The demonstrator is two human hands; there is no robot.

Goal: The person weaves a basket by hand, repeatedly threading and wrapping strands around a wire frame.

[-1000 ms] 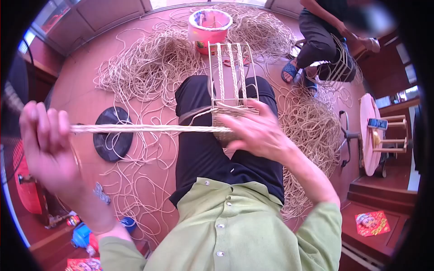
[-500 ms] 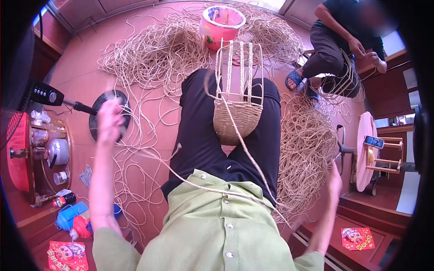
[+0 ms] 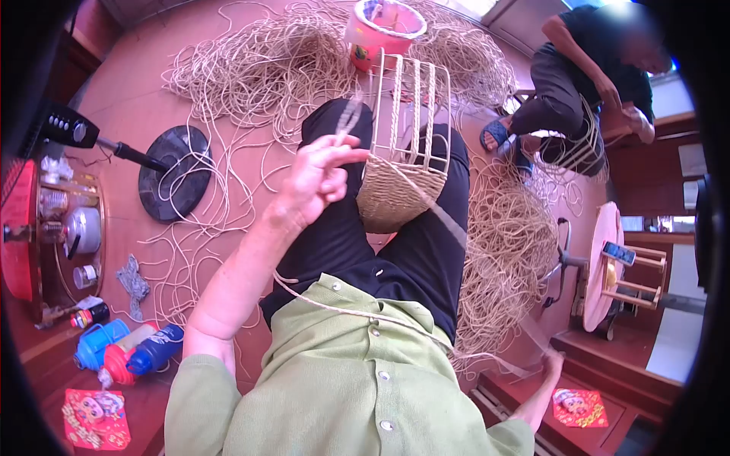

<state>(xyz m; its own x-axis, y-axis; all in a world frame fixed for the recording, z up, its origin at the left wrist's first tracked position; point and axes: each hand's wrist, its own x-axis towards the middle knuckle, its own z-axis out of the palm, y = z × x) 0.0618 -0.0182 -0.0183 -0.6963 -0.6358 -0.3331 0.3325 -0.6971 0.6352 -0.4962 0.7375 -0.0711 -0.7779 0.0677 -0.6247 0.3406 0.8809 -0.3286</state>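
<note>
A half-woven basket sits between my thighs. Its lower part is tightly woven from straw-coloured cord, and bare uprights rise above it in an open frame. My left hand is at the basket's left edge, finger and thumb closed on a cord whose blurred loop sticks up above them. From the woven edge another cord length slants down to the right. Out at the lower right, my right hand is blurred and closed on a cord that crosses my shirt.
Heaps of loose cord lie right of my legs and beyond them. A pink bucket stands past the basket. A fan base and bottles are at left. Another person sits at upper right, near a round pink stool.
My left hand has come from the far left in to the basket's left edge. My right hand has moved lower, and the cord across my shirt has shifted with it.
</note>
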